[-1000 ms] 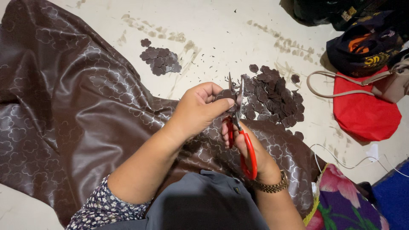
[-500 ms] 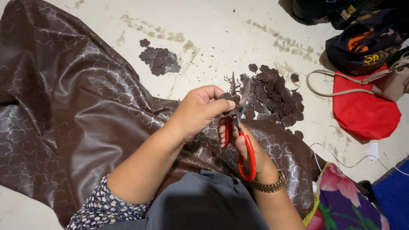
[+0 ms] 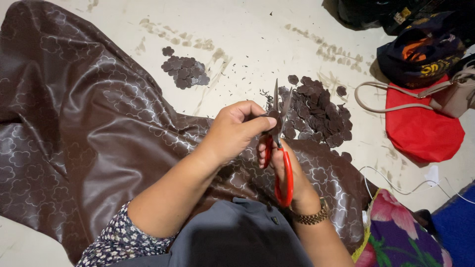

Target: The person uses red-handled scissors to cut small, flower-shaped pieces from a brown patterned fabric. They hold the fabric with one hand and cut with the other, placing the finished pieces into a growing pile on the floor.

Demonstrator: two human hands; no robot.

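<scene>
A small brown cut-out piece [image 3: 271,114] sits pinched in the left hand [image 3: 232,131], fingertips curled around it, wrist bent right. The right hand [image 3: 283,165] grips red-handled scissors [image 3: 278,148], blades pointing far and parted at the piece. Below lies brown patterned fabric [image 3: 89,133]; a pile of cut pieces [image 3: 316,111] lies just beyond.

Glossy brown embossed leatherette sheet [image 3: 99,143] — scissors [image 3: 278,143] with metal blades, shiny red plastic handles.
</scene>
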